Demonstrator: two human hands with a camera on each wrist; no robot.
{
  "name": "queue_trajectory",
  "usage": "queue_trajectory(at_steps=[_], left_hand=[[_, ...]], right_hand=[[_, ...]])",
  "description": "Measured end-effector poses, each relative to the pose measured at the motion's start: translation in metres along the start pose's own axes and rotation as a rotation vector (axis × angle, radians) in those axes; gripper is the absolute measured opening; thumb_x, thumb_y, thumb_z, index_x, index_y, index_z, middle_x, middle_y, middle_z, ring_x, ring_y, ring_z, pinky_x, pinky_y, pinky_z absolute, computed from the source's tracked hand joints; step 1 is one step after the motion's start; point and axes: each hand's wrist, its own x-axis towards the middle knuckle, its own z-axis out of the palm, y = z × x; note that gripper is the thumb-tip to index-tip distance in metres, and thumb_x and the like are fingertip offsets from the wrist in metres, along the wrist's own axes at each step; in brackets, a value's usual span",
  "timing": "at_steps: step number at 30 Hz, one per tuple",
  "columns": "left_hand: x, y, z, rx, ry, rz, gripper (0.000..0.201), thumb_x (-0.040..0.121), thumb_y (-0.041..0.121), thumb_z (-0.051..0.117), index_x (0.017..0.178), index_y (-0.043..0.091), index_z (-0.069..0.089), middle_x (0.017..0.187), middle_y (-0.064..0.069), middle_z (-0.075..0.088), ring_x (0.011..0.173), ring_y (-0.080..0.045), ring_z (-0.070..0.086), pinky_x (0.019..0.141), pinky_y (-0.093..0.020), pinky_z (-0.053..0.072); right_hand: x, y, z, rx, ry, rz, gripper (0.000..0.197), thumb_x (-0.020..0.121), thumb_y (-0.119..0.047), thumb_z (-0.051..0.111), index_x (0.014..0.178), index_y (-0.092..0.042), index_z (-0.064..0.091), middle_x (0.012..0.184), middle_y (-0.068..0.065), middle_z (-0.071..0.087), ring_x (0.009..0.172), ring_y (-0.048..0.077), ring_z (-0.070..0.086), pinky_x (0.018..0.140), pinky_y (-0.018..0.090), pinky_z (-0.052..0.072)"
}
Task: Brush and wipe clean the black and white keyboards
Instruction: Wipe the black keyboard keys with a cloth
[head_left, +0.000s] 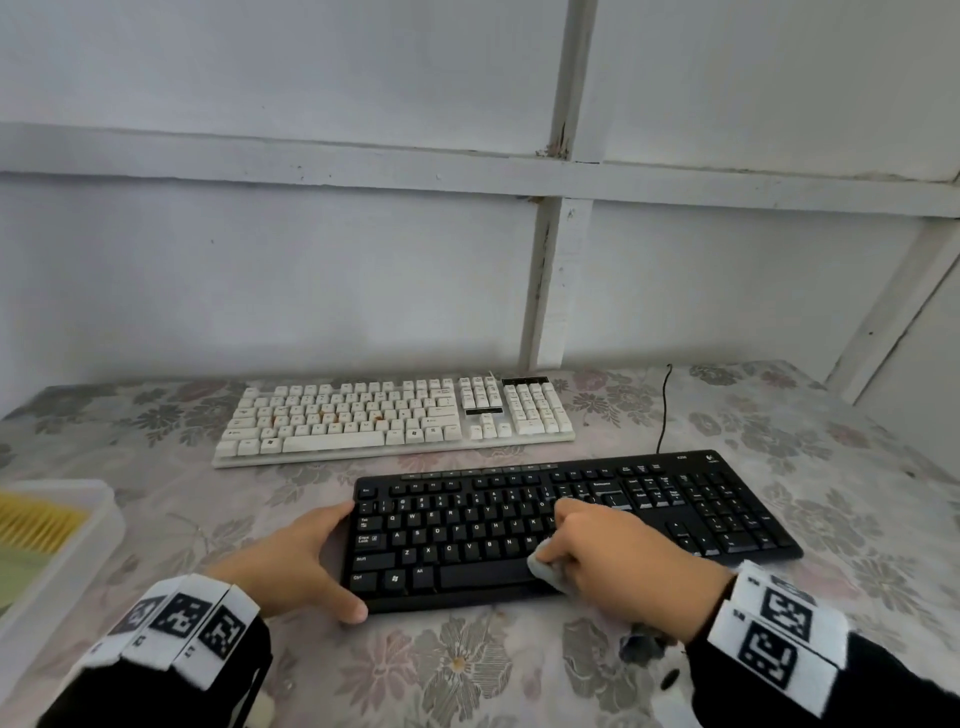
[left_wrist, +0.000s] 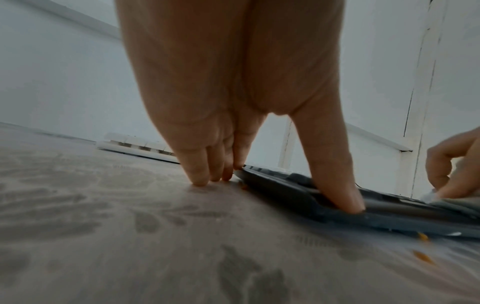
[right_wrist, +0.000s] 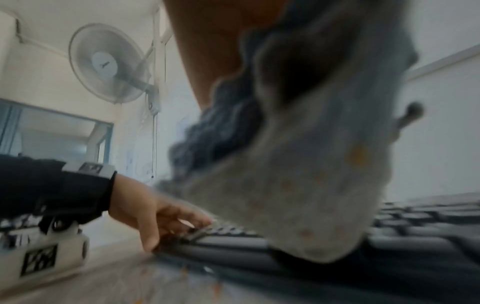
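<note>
the black keyboard (head_left: 571, 525) was seen lying on a floral tablecloth (head_left: 457, 670), near the front edge of the table and slightly turned, its cable (head_left: 664, 410) running back toward the wall. a pale cloth (head_left: 545, 566) was pressed onto its keys near the right end of the space bar. the cloth was gripped by the right hand (head_left: 618, 556), fingers curled round it; in the right wrist view the cloth (right_wrist: 298, 195) appeared bunched, grey-white, with small orange specks on it, hanging down against the keys. the left end of the keyboard was braced by the left hand (head_left: 296, 561): fingers straight and spread, thumb set on the front left corner, the other fingertips (left_wrist: 200, 176) planted on the tablecloth at the back left corner. that hand was flat and relaxed, nothing clasped in it.

the white keyboard (head_left: 395, 415) was noted behind the black one, apart from it, parallel to the wall, with orange-brown spots among its middle keys. a few orange crumbs (left_wrist: 422, 255) were seen on the tablecloth beside the black keyboard's front edge.

at the far left a white plastic tray (head_left: 98, 525) was noted, with yellow bristles (head_left: 36, 525) showing inside. a wall fan (right_wrist: 109, 63) was visible in the right wrist view.
</note>
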Motion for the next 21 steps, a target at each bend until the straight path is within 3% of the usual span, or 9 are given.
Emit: queue_trajectory(at_steps=[4,6,7,9,11,13,16,18,21], left_hand=[[0.001,-0.004,-0.001,-0.008,-0.005,-0.029,0.137,0.029,0.046,0.087,0.146,0.029,0.017,0.145,0.014,0.033,0.131,-0.008,0.035,0.113,-0.036,0.028],[0.001,-0.005,-0.001,-0.018,-0.012,-0.011,0.136,0.024,0.049,0.091,0.142,0.031,0.026,0.139,0.015,0.042,0.125,-0.007,0.043,0.109,-0.036,0.034],[0.002,-0.003,-0.001,-0.020,-0.015,0.006,0.126,0.027,0.042,0.093,0.138,0.031,0.033,0.133,0.015,0.048,0.122,-0.007,0.047,0.107,-0.035,0.038],[0.000,0.004,0.002,-0.035,-0.009,0.050,0.085,0.047,0.011,0.089,0.115,0.038,0.046,0.119,0.015,0.056,0.114,-0.006,0.053,0.100,-0.031,0.044],[0.000,0.011,0.004,-0.049,-0.030,0.092,0.073,0.059,-0.005,0.080,0.097,0.044,0.041,0.107,0.022,0.054,0.102,0.004,0.053,0.088,-0.019,0.047],[0.003,0.006,0.004,-0.045,-0.012,0.101,0.077,0.059,-0.001,0.081,0.105,0.043,0.039,0.106,0.028,0.047,0.100,0.008,0.049,0.082,-0.009,0.042],[0.004,0.001,0.002,-0.071,0.012,0.051,0.099,0.051,0.009,0.086,0.131,0.033,0.032,0.114,0.024,0.047,0.109,0.002,0.048,0.091,-0.013,0.039],[0.005,-0.001,0.002,-0.062,0.016,0.040,0.106,0.052,0.011,0.087,0.138,0.031,0.028,0.119,0.021,0.045,0.115,-0.001,0.046,0.096,-0.015,0.036],[0.004,-0.006,-0.001,-0.013,-0.005,0.020,0.123,0.041,0.033,0.090,0.144,0.028,0.023,0.131,0.018,0.038,0.126,-0.005,0.037,0.110,-0.027,0.028]], right_hand=[[0.022,-0.043,-0.009,0.088,0.057,-0.109,0.030,0.088,-0.014,0.049,0.058,-0.016,0.051,0.080,-0.007,0.034,0.075,0.022,0.053,0.057,0.017,0.034],[0.042,-0.073,-0.005,0.115,0.070,-0.202,0.018,0.085,-0.009,0.053,0.069,-0.014,0.061,0.079,-0.008,0.033,0.073,0.019,0.052,0.059,0.023,0.040],[0.051,-0.086,-0.001,0.117,0.063,-0.248,0.015,0.082,-0.006,0.054,0.073,-0.013,0.063,0.078,-0.007,0.032,0.072,0.023,0.051,0.060,0.029,0.043],[0.065,-0.103,0.007,0.131,0.022,-0.276,0.010,0.081,-0.007,0.054,0.080,-0.008,0.064,0.079,-0.001,0.033,0.073,0.029,0.048,0.062,0.035,0.042],[0.071,-0.109,0.015,0.127,-0.004,-0.257,0.018,0.085,-0.011,0.052,0.092,0.000,0.064,0.087,0.006,0.036,0.074,0.027,0.043,0.063,0.033,0.036],[0.068,-0.107,0.019,0.111,0.004,-0.254,0.015,0.086,-0.008,0.050,0.088,-0.001,0.063,0.092,0.007,0.036,0.069,0.024,0.038,0.060,0.031,0.034],[0.055,-0.091,0.017,0.090,-0.012,-0.268,0.014,0.082,-0.002,0.049,0.072,-0.009,0.056,0.088,0.004,0.034,0.065,0.024,0.040,0.054,0.029,0.034],[0.045,-0.075,0.015,0.075,-0.020,-0.269,0.017,0.075,0.005,0.048,0.067,-0.007,0.056,0.083,-0.002,0.033,0.066,0.027,0.046,0.059,0.035,0.044],[0.029,-0.046,0.013,0.107,-0.018,-0.202,0.016,0.071,0.006,0.045,0.065,-0.005,0.056,0.076,-0.007,0.031,0.068,0.025,0.049,0.065,0.035,0.047]])
